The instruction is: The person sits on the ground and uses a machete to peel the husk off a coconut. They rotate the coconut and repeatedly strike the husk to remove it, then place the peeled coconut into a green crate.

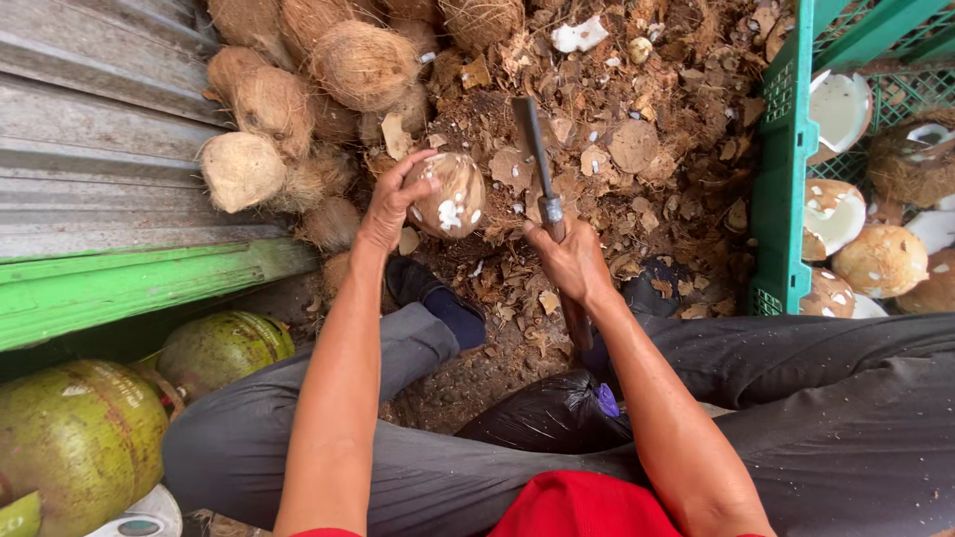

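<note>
Fingers of the left hand [386, 204] are cupping a partly pared coconut [450, 195]; the right hand [572, 261] is gripping a cleaver [537, 164], blade pointing away, just right of the nut (apparently not touching).

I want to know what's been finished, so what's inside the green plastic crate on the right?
The green plastic crate holds peeled brown coconuts and split white-fleshed coconut halves. Its floor and anything beneath them are covered.
</note>
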{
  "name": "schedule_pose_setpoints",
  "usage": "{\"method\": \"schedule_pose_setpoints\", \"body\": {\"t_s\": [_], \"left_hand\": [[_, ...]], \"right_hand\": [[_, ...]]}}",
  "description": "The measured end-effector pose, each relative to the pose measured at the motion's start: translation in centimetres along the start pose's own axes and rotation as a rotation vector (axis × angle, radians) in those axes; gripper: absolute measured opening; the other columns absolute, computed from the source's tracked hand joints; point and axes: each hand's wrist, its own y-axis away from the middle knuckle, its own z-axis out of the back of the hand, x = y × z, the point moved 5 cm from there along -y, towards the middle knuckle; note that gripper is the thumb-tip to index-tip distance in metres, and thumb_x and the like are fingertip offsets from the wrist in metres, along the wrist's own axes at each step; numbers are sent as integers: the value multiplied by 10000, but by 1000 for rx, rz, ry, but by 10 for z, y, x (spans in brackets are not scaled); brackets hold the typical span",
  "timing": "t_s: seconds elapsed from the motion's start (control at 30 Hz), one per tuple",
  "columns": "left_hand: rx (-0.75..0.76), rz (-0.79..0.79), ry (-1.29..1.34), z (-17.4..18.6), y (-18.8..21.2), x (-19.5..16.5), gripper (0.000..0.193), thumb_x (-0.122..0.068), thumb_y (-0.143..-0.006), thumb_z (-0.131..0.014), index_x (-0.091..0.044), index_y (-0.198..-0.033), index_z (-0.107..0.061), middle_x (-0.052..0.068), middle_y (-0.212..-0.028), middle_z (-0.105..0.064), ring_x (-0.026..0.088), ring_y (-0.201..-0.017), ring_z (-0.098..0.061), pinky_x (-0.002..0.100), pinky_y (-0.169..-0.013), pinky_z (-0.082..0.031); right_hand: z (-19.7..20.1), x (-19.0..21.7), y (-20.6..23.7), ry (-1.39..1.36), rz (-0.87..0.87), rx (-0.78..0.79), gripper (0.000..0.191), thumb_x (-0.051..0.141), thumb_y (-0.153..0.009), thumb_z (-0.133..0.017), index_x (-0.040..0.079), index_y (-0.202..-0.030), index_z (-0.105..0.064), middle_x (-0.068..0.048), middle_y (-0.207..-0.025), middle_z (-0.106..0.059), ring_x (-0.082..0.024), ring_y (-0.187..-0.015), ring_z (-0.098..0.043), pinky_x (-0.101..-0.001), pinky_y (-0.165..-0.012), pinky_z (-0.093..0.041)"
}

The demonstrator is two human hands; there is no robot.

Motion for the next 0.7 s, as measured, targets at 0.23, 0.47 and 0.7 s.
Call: {"method": "schedule_pose_setpoints", "body": {"t_s": [0.23, 0.47, 0.7], "left_hand": [[-329, -131, 232, -17, -6, 30, 521, -461, -817, -732, -126, -1215, -705, 126, -1229, -713, 202, -1135, -685, 423, -977, -540], [-484, 120, -93, -21, -39, 22, 374, -465, -950, -589, -149, -802, -723, -56, -548, -376, 120, -495, -350, 322, -479, -249], [-549, 236, -138, -21, -57, 8, 417, -360, -901, -600, -186, -561, -430, -80, -512, -377, 121, -453, -349, 343, -453, -279]], "right_hand": [[-20, 9, 20, 146, 50, 39, 399, 490, -962, -643, 140, -774, -608, 7, -556, -479, -120, -454, -455, -343, -478, -456], [-31, 19, 35, 225, 270, 54, 194, 252, -1008, -556, 109, -902, -634, 18, -607, -552, -114, -435, -505, -370, -418, -526], [-38, 19, 25, 283, 375, 7, 130, 179, -1000, -579, 76, -950, -640, -23, -614, -600, -140, -466, -585, -361, -429, -524]]}}
